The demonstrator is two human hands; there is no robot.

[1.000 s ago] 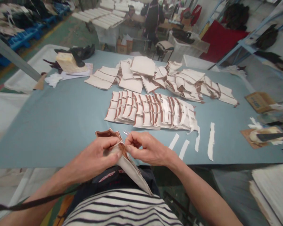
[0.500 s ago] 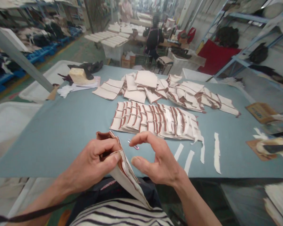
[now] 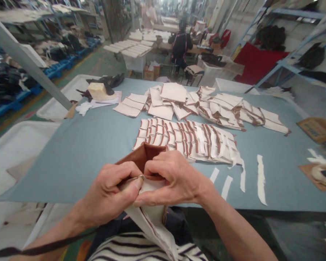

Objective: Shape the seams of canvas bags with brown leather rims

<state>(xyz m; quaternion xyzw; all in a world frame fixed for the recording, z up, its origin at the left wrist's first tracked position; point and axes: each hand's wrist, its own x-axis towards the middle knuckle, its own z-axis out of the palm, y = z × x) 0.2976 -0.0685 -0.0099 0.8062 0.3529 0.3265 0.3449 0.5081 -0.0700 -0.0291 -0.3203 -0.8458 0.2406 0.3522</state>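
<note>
We have bare blue tabletop stretching across the left of the frame; its near edge crosses the lower part, just behind our wrists. Ahead, near our knuckles, a row of folded pieces closes off the centre. The cream pouch sits between our hands at lower centre: the left hand pinches its rim, the right hand grips its wall. Its brown-lined mouth faces up; its long axis slants down toward the bottom edge, slightly rightward.
</note>
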